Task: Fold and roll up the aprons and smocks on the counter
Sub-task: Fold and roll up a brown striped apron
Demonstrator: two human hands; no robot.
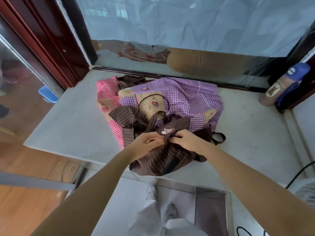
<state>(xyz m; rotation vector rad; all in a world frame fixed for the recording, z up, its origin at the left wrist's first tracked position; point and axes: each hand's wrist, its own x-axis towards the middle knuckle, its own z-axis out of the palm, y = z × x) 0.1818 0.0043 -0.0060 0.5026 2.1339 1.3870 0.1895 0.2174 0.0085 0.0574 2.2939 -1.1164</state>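
Gripping the striped apron (153, 161) at the counter (71, 132) edge: left hand (146, 142), right hand (185, 138); counter stretches either side.

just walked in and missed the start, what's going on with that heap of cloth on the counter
A person stands at the grey counter sorting a crumpled heap of garments. The left hand and the right hand both grip the brown striped apron at the near edge of the heap. Behind it lie a purple checked smock and a pink checked one, tangled together. Nothing looks folded or rolled yet.
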